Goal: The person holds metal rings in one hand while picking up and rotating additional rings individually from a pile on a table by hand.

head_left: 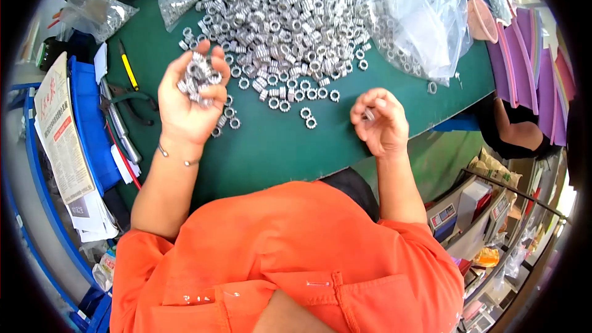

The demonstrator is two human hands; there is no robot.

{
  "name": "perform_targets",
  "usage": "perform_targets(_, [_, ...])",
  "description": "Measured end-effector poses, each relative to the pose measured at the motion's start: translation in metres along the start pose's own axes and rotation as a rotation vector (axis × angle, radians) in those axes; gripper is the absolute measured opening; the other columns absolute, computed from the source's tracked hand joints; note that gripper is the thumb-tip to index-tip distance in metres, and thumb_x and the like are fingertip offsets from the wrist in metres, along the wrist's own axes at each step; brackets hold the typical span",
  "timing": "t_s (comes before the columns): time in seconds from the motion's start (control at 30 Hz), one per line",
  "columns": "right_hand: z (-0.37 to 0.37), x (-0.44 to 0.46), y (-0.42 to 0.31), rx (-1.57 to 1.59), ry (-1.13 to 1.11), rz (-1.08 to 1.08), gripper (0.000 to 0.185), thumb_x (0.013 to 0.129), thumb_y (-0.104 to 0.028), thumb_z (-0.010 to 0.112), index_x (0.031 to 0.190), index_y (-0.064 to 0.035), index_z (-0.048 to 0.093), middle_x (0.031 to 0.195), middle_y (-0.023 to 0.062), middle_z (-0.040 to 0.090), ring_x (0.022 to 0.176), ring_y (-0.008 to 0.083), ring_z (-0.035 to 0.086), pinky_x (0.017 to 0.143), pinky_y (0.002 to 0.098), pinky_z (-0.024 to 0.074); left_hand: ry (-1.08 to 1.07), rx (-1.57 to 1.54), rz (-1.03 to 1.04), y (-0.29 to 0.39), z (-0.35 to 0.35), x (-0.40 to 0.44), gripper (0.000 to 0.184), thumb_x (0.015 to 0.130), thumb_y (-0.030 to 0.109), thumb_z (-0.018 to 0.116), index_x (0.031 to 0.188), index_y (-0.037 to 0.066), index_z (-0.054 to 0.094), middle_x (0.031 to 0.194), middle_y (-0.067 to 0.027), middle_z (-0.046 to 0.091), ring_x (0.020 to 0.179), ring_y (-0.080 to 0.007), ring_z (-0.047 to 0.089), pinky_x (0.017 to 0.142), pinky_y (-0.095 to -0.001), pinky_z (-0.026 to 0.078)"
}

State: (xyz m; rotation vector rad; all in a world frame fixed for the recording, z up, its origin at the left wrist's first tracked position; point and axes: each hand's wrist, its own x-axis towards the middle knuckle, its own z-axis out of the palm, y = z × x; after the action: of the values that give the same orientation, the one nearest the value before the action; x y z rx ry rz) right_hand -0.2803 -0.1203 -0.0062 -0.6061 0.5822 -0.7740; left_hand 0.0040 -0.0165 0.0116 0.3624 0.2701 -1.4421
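Note:
My left hand (pixel 192 102) is raised palm up over the table's left part, fingers curled round a handful of small toothed metal rings (pixel 199 78). On the right, near the table's front edge, my right hand (pixel 383 124) has its fingers curled in, with a single metal ring (pixel 369 115) between thumb and fingers. Beyond both hands spreads a large heap of the same silvery rings (pixel 290 21). A few loose rings (pixel 306 113) lie apart on the green table (pixel 277 154) between my hands.
Clear plastic bags (pixel 419 15) with more rings stand at the back right. To the left lie a yellow cutter (pixel 128 65), pliers (pixel 132 102) and a blue tray (pixel 92 123) with papers. Another person's arm (pixel 518 129) shows at far right, near purple sheets (pixel 518 61).

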Motion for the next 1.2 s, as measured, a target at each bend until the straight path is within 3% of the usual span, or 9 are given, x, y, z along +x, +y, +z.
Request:
perform_targets(0.07, [0.003, 0.005, -0.005, -0.66, 0.252, 0.049, 0.006, 0.079, -0.003, 0.061, 0.082, 0.0012, 0.061, 0.076, 0.0095, 0.061, 0.061, 0.0164, 0.058, 0.039, 0.0217, 0.0392, -0.016, -0.11, -0.03, -0.001, -0.002, -0.003, 0.022, 0.087, 0.017, 0.049, 0.104, 0.005, 0.055, 0.101, -0.0097, 0.052, 0.084, -0.0151, 0.051, 0.043, -0.021, 0.039])
perform_targets(0.13, [0.009, 0.015, 0.004, -1.336, 0.11, -0.441, 0.009, 0.076, -0.004, 0.065, 0.085, -0.0013, 0.065, 0.07, 0.0066, 0.059, 0.062, 0.0174, 0.058, 0.052, 0.0271, 0.0445, -0.001, -0.145, -0.015, -0.005, 0.0, -0.008, 0.02, 0.087, 0.018, 0.049, 0.101, 0.004, 0.055, 0.096, -0.0074, 0.05, 0.078, -0.0129, 0.049, 0.04, -0.0209, 0.035])
perform_targets(0.2, [0.016, 0.018, 0.01, -1.524, 0.005, -0.509, 0.011, 0.074, -0.003, 0.066, 0.085, -0.002, 0.064, 0.073, 0.0097, 0.057, 0.064, 0.0225, 0.058, 0.059, 0.0303, 0.0466, -0.159, -0.259, -0.058, -0.006, -0.005, -0.01, 0.019, 0.088, 0.018, 0.049, 0.098, 0.004, 0.055, 0.091, -0.0058, 0.047, 0.074, -0.0107, 0.048, 0.04, -0.021, 0.033])
perform_targets(0.33, [0.022, 0.013, 0.008, -1.481, -0.022, -0.36, 0.014, 0.073, -0.002, 0.065, 0.087, -0.0023, 0.063, 0.076, 0.0116, 0.056, 0.066, 0.026, 0.058, 0.06, 0.0323, 0.0472, -0.156, -0.403, -0.001, -0.01, -0.005, -0.022, 0.018, 0.087, 0.019, 0.049, 0.095, 0.004, 0.056, 0.091, -0.0066, 0.048, 0.072, -0.011, 0.047, 0.04, -0.0213, 0.033])
perform_targets(0.47, [0.013, 0.011, 0.009, -1.346, -0.073, -0.245, 0.016, 0.077, 0.0, 0.061, 0.093, -0.0023, 0.062, 0.076, 0.0068, 0.059, 0.06, 0.0149, 0.054, 0.053, 0.0242, 0.0429, -0.168, -0.393, 0.002, -0.017, -0.016, -0.029, 0.018, 0.089, 0.019, 0.047, 0.095, 0.004, 0.056, 0.087, -0.0035, 0.044, 0.071, -0.0098, 0.047, 0.04, -0.0217, 0.032])
perform_targets(0.5, [0.013, 0.009, 0.009, -0.953, 0.036, 0.103, 0.014, 0.082, -0.002, 0.059, 0.096, -0.0001, 0.061, 0.079, 0.0055, 0.062, 0.052, 0.0069, 0.046, 0.046, 0.0195, 0.0359, -0.187, -0.386, 0.004, -0.018, -0.02, -0.029, 0.018, 0.089, 0.02, 0.047, 0.095, 0.005, 0.055, 0.087, -0.0034, 0.044, 0.071, -0.01, 0.046, 0.04, -0.0218, 0.032])
perform_targets(0.6, [0.022, 0.006, 0.003, -0.482, 0.021, 0.303, 0.015, 0.084, -0.002, 0.056, 0.098, 0.0026, 0.06, 0.08, 0.0083, 0.063, 0.046, 0.0032, 0.038, 0.041, 0.0172, 0.029, -0.215, -0.379, 0.023, -0.02, -0.029, -0.028, 0.018, 0.089, 0.02, 0.048, 0.095, 0.004, 0.055, 0.087, -0.0036, 0.044, 0.071, -0.0101, 0.046, 0.039, -0.0218, 0.032])
perform_targets(1.0, [0.027, 0.003, 0.003, -0.317, -0.041, 0.37, 0.014, 0.085, -0.005, 0.055, 0.096, 0.0028, 0.059, 0.079, 0.0129, 0.064, 0.041, 0.0039, 0.035, 0.037, 0.0159, 0.0272, -0.232, -0.376, 0.0, -0.02, -0.037, -0.029, 0.018, 0.088, 0.02, 0.049, 0.097, 0.005, 0.055, 0.091, -0.0058, 0.047, 0.071, -0.0101, 0.047, 0.04, -0.0211, 0.032])
perform_targets(1.2, [0.034, 0.001, 0.015, -0.647, 0.007, 0.142, 0.015, 0.083, 0.0, 0.057, 0.098, 0.0036, 0.058, 0.082, 0.0114, 0.064, 0.048, 0.0022, 0.041, 0.041, 0.0161, 0.031, -0.238, -0.369, 0.004, -0.02, -0.037, -0.029, 0.018, 0.088, 0.019, 0.049, 0.097, 0.005, 0.055, 0.09, -0.0059, 0.047, 0.072, -0.0101, 0.046, 0.039, -0.0208, 0.031])
